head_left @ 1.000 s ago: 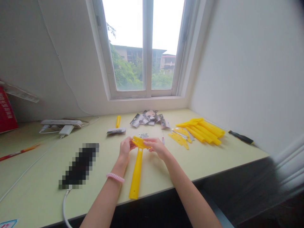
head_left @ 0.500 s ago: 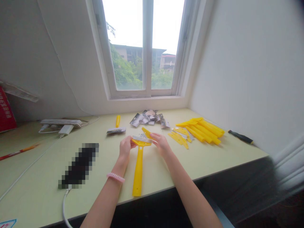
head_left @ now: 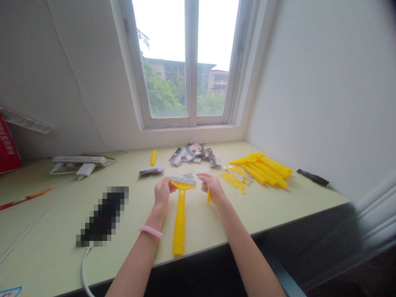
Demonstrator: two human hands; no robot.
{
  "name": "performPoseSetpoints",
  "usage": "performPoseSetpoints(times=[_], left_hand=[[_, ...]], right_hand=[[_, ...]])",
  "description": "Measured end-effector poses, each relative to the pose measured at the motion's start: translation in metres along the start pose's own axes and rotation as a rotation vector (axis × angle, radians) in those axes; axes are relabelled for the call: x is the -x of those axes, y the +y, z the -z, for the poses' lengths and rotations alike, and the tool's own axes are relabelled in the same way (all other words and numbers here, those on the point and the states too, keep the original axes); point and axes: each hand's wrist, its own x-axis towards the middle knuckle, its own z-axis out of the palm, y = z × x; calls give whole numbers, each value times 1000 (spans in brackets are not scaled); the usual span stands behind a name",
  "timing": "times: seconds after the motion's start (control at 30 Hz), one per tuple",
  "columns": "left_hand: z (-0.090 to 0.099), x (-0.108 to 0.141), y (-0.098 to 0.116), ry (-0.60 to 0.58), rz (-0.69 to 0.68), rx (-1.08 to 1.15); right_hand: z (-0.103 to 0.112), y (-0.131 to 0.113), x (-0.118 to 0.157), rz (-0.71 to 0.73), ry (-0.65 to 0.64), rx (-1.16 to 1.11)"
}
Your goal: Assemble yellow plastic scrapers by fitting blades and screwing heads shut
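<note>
My left hand (head_left: 163,192) grips the left end of the head of a yellow scraper (head_left: 179,218), whose handle points toward me near the table's front edge. A grey metal blade (head_left: 184,180) lies across the scraper's head. My right hand (head_left: 211,187) is closed around a small yellow plastic piece (head_left: 209,196), which sticks out below the fingers, a little right of the scraper head. Just beyond the blade lies a small heap of tiny metal screws (head_left: 187,176).
Yellow handles (head_left: 266,169) and flat yellow pieces (head_left: 233,181) lie to the right, near a black-handled screwdriver (head_left: 314,178). Packaged blades (head_left: 194,153) are piled at the back. Another scraper (head_left: 151,170), a power strip (head_left: 78,160) and a pixelated dark object (head_left: 103,216) lie left.
My right hand has drawn the yellow plastic piece off the scraper head, to the right, turning it downward. The blade is now uncovered. My left hand has hardly moved.
</note>
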Motion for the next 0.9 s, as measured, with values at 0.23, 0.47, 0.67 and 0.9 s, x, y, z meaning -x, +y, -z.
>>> performPoseSetpoints(times=[0.23,0.47,0.67,0.9], left_hand=[[-1,2,2,-8,-24,21],[-2,2,0,-45,-36,41],[-2,5,2,-84,-3,65],[-1,3,3,-114,42,68]], right_hand=[[-5,-3,11,-130,-171,207],[-9,-2,12,28,-86,325],[-9,-1,11,5,-91,305],[-8,-2,11,25,-110,350]])
